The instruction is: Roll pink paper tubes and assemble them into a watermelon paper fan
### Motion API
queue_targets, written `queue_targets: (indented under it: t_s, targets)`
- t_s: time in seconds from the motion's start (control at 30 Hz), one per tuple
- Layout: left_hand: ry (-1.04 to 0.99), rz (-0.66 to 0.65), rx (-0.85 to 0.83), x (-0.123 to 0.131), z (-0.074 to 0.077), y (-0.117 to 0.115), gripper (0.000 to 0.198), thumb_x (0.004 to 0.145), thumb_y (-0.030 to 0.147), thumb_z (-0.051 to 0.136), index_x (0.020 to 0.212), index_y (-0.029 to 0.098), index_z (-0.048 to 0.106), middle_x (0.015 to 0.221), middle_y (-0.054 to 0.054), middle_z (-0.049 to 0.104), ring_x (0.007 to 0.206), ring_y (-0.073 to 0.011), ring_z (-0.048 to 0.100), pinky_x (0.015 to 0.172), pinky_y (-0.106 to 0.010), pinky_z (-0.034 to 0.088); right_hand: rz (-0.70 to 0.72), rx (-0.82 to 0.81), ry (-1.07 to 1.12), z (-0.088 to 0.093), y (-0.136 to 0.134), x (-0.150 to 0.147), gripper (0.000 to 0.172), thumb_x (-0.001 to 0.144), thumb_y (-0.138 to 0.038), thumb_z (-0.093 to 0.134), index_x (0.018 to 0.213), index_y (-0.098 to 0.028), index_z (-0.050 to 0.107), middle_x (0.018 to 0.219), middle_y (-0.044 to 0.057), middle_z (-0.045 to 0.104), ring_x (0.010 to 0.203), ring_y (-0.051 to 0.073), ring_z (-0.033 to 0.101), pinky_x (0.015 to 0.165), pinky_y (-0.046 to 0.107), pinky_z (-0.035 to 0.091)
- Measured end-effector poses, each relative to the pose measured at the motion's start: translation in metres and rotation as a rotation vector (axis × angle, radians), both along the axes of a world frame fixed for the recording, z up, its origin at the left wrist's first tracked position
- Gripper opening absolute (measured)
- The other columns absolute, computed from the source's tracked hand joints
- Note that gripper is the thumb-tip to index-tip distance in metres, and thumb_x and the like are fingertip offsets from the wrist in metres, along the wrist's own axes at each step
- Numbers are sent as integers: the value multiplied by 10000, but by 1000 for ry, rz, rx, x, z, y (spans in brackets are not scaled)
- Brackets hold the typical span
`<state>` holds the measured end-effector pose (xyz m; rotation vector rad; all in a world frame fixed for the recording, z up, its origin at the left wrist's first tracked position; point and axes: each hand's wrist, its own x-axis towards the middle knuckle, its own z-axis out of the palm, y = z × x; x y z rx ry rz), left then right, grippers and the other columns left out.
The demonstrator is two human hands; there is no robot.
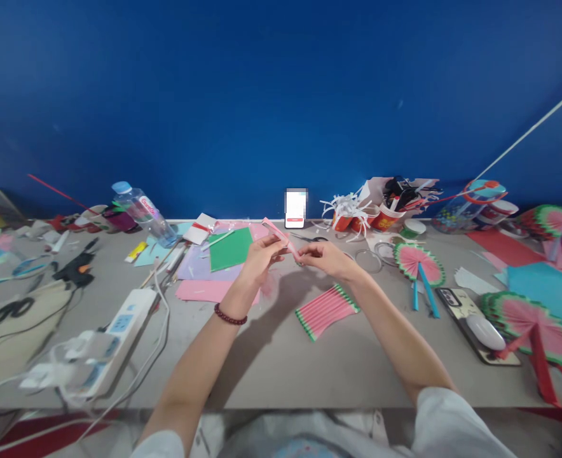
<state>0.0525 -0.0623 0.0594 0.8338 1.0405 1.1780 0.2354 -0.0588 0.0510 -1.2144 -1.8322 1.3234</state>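
Above the middle of the table, my left hand (pixel 263 256) and my right hand (pixel 326 257) pinch a narrow folded strip of pink paper (pixel 288 243) between them. The strip slants, its upper end rising past my left fingers. Below my right hand lies a pleated pink paper sheet (pixel 327 312) with green ends, flat on the table. Beyond the hands a pair of scissors (pixel 309 239) is partly visible. Sheets of green paper (pixel 231 249) and pink paper (pixel 209 291) lie beside my left hand.
A lit phone (pixel 295 208) stands against the blue wall. On the left are a power strip (pixel 123 331), a glue gun (pixel 77 268) and a plastic bottle (pixel 145 213). Toward the right sit paper fans (pixel 420 264), a cup (pixel 386 218) of tools and a mouse (pixel 485 331) on a phone.
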Motion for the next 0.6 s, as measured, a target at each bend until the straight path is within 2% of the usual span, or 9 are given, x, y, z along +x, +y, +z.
queue_targets:
  t_s: [0.13,0.23,0.37,0.5,0.6]
  targets:
    - [-23,11,1,-1,-1,1,348,525,266,803,849,160,731,690,-14,662,639,-101,630,508,-172,386,-16,35,-12,-2,1,0,208,728,-341,638,827,-163,678,658,-2,603,567,98,487,529,244,348]
    - [-33,11,1,-1,-4,3,353,530,267,802,858,159,730,706,-20,667,647,-102,633,506,-170,384,-17,70,1,-2,2,1,190,734,-355,653,791,-174,665,714,11,620,617,109,520,586,258,400]
    - [-21,5,17,-1,-6,4,339,537,278,796,848,161,728,734,-27,675,658,-108,634,509,-174,388,80,-26,69,3,1,4,179,764,-346,643,857,-195,668,859,27,664,748,128,585,716,283,455]
    - [32,21,46,-1,-4,4,319,550,303,784,829,158,725,726,-34,677,648,-113,631,503,-178,396,151,-130,155,6,1,5,280,799,-439,602,924,-198,673,940,49,691,837,145,612,778,300,472]
    - [85,35,79,-1,-3,4,310,557,294,773,831,158,724,733,-36,682,650,-124,639,501,-184,417,130,-187,214,5,1,4,418,817,-541,538,1003,-190,666,935,70,700,832,153,631,783,311,484]
